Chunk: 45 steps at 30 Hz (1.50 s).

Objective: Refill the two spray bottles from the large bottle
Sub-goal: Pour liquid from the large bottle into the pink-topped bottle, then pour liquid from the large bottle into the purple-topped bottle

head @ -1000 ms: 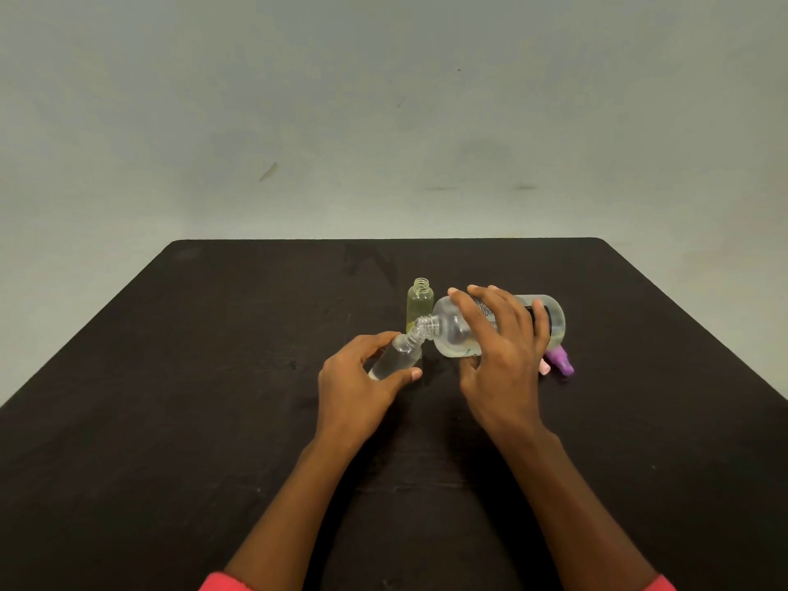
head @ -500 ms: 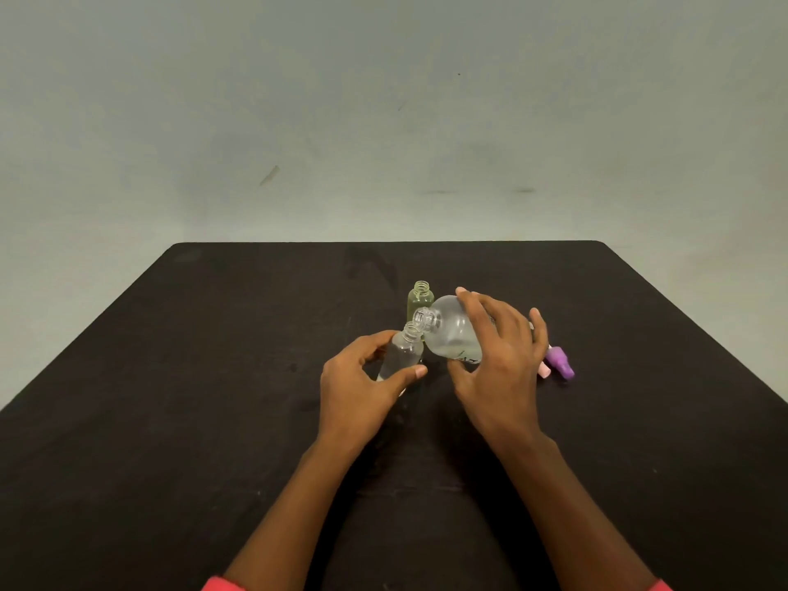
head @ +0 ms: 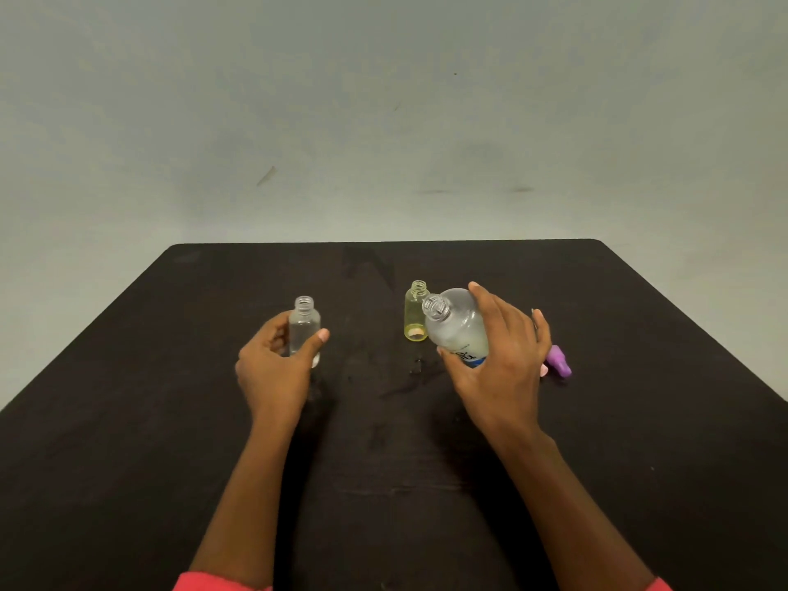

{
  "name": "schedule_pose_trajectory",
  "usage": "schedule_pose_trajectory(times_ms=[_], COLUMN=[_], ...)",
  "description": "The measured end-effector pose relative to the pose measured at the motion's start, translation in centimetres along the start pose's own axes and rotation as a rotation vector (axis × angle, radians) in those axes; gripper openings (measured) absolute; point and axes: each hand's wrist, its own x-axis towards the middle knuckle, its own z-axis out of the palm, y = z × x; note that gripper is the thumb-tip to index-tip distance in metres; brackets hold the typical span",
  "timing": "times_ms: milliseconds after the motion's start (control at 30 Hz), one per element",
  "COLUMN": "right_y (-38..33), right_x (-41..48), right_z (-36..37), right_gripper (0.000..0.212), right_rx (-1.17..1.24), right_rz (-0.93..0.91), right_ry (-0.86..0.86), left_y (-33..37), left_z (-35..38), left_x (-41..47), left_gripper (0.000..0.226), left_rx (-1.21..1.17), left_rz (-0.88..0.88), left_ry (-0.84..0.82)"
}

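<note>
1. The right hand (head: 499,360) is wrapped round the large bottle (head: 456,326), which leans over the desk (head: 128,420) with its open neck pointing up and to the left.
2. Well to the left of the large bottle, the left hand (head: 273,364) grips the clear spray bottle (head: 305,330). It is upright and uncapped, and I cannot tell how full it is. The two hands are wide apart.
3. The yellow spray bottle (head: 414,317) stands uncapped just behind the large bottle's neck. I cannot tell whether they touch.
4. A purple cap (head: 559,361) lies just right of the large bottle, beyond the right hand's fingers.
5. To my eye this is the gap between pours. The clear bottle looks to be out of the way, and the yellow one is next in line.
6. The next move calls for lining the large bottle's neck up over the yellow bottle's narrow mouth and tipping slowly. The left hand would do well to come across and steady the yellow bottle, since a light bottle like that could topple or overflow.
</note>
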Motion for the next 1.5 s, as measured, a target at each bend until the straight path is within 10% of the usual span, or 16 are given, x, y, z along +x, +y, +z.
schedule_pose_trajectory(times_ms=[600,800,1067,1233,1500], right_y=[0.2,0.2,0.5,0.7,0.7], right_x=[0.2,0.2,0.4,0.5,0.5], right_z=[0.0,0.0,-0.1,0.0,0.0], right_gripper=[0.076,0.076,0.073,0.074,0.073], right_rx=[0.009,0.009,0.000,-0.023,-0.043], right_rz=[-0.002,-0.001,0.020,0.031,0.040], right_ry=[-0.006,0.006,0.048,0.068,0.083], left_y=[-1.4,-1.2,1.3,2.3,3.5], left_z=[-1.1,-0.7,0.4,3.4,9.9], left_x=[1.3,0.9,-1.5,-2.0,-1.5], left_gripper=[0.037,0.077,0.074,0.058,0.077], left_rx=[0.025,0.068,0.154,0.226,0.105], left_rz=[-0.167,-0.128,0.496,0.699,0.176], left_ry=[0.229,0.212,0.377,0.106,-0.320])
